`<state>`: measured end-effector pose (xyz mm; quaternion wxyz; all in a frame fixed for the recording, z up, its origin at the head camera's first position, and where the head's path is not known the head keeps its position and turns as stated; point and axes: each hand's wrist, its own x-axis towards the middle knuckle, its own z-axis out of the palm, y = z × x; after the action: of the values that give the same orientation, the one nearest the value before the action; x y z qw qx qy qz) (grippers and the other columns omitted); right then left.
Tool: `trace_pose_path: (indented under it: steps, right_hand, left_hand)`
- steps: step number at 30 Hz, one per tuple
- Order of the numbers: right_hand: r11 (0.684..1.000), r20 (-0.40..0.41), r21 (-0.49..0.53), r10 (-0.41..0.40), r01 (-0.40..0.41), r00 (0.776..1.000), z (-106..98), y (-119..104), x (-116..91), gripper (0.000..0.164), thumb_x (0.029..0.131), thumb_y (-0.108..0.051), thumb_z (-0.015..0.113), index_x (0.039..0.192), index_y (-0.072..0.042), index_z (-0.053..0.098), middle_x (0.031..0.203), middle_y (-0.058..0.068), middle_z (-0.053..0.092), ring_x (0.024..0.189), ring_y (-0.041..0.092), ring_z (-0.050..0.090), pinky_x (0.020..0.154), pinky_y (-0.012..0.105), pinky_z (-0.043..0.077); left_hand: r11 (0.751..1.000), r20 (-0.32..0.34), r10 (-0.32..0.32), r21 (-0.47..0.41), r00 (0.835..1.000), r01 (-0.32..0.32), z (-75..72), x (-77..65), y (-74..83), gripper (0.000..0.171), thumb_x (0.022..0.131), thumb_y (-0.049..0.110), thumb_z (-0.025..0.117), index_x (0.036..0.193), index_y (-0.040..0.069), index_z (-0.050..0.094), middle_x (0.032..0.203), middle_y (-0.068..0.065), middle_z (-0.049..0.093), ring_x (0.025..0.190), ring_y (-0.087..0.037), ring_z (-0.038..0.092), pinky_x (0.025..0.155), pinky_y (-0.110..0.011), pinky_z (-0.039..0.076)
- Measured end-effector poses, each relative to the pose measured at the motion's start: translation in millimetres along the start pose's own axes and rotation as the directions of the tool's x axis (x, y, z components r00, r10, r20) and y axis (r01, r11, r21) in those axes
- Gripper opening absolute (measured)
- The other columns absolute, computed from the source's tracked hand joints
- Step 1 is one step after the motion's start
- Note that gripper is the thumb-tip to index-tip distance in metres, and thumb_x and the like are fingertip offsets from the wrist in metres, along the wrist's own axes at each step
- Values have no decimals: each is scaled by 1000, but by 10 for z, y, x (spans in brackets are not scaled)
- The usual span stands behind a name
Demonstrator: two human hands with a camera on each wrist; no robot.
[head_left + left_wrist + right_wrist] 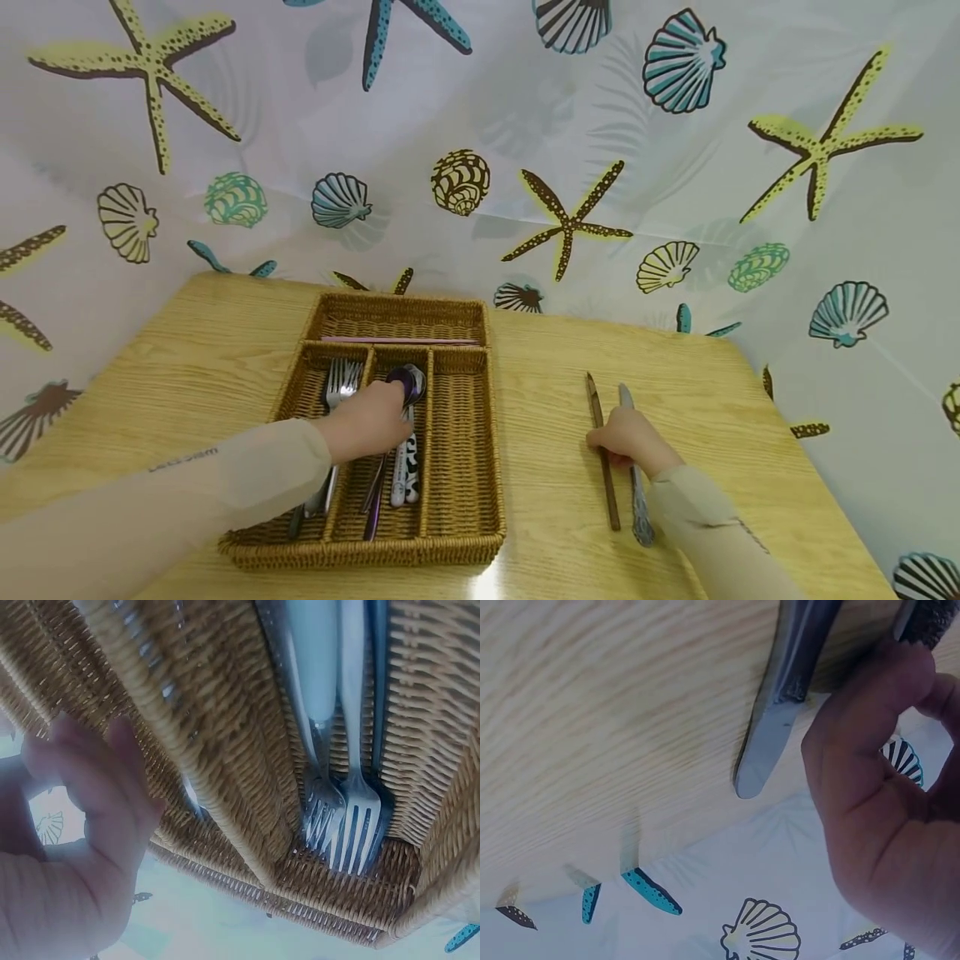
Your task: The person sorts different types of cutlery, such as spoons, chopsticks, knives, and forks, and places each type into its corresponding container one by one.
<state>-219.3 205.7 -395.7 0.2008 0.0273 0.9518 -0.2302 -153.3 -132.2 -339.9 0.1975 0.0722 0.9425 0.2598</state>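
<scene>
My left hand [375,417] reaches into the middle compartment of a wicker cutlery basket [459,546]. Its curled fingers seem to pinch a purple spoon [402,379] at the bowl; the fingertips are partly hidden. Under that hand lie a spoon with a black-and-white patterned handle [405,479] and other cutlery. On the table to the right, my right hand [630,435] pinches a dark, slim knife [610,496] between thumb and finger. Just right of it lies a silver knife [642,517] with an ornate handle, its blade [769,742] apart from the fingers in the right wrist view.
Several forks [352,817] lie in the basket's left compartment, tines toward the far end. Thin pink sticks [397,340] lie in the back compartment. Wicker dividers [427,450] separate the sections. A shell-and-starfish cloth [420,242] hangs behind the wooden table [540,467].
</scene>
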Motion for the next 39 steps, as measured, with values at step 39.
trace_pose_path:
  steps: [39]
  right_hand:
    - [762, 275, 644, -315, 69, 908, -161, -36, 1, 20, 98, -18, 48, 81, -14, 57, 69, -5, 51, 60, 4, 50, 62, 19, 48]
  left_hand:
    - [942, 51, 24, -335, 998, -6, 75, -82, 206, 16, 93, 16, 53, 95, 2, 60, 72, -10, 64, 47, -12, 50, 48, -26, 46]
